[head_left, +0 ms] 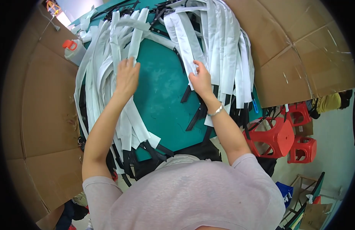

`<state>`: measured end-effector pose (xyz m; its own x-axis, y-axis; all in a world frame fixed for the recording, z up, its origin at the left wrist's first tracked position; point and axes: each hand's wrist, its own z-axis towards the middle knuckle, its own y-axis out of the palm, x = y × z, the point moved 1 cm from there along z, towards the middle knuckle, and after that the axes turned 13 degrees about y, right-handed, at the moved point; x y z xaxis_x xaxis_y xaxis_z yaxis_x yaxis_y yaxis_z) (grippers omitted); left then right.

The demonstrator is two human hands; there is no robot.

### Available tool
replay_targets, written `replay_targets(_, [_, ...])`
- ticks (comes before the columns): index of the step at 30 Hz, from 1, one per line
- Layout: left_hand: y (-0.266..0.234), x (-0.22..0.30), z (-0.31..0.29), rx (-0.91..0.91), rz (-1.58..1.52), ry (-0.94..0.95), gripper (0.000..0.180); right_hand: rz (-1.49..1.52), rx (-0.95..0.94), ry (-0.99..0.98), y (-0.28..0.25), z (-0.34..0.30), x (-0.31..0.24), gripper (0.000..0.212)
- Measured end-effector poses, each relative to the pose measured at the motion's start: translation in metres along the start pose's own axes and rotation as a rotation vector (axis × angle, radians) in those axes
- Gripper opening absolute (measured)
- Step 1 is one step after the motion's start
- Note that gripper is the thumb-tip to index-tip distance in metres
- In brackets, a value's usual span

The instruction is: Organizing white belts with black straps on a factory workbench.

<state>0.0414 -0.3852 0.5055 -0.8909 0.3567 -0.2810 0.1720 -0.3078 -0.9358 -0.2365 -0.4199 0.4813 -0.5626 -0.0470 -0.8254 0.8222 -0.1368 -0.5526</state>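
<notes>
My left hand (127, 78) lies over the left pile of long white fabric strips (94, 88), its fingers stretched out and touching a strip. My right hand (201, 78) is at the right pile of white strips (223, 50), thumb and index finger apart beside a white strip (181, 40); its other fingers are partly hidden. Black strap ends (156, 153) stick out of the strips' near ends. Both piles lie on a green table (158, 96), with the green surface showing between them. A bracelet (216, 110) circles my right wrist.
Tall cardboard sheets (47, 115) stand along the left and the right (288, 50). A white jug with an orange-red cap (74, 51) stands at the far left. Red plastic stools (275, 138) are on the floor at the right. A blue tool (255, 104) lies at the table's right edge.
</notes>
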Motion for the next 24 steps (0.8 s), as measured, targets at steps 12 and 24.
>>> replay_targets(12, [0.107, -0.084, 0.192, 0.568, -1.826, -0.687, 0.075, 0.724, -0.805, 0.257, 0.015, -0.136, -0.057, 0.056])
replay_targets(24, [0.027, 0.036, 0.032, -0.073, -0.604, 0.171, 0.056, -0.742, 0.151, -0.283, 0.035, 0.005, 0.016, 0.049])
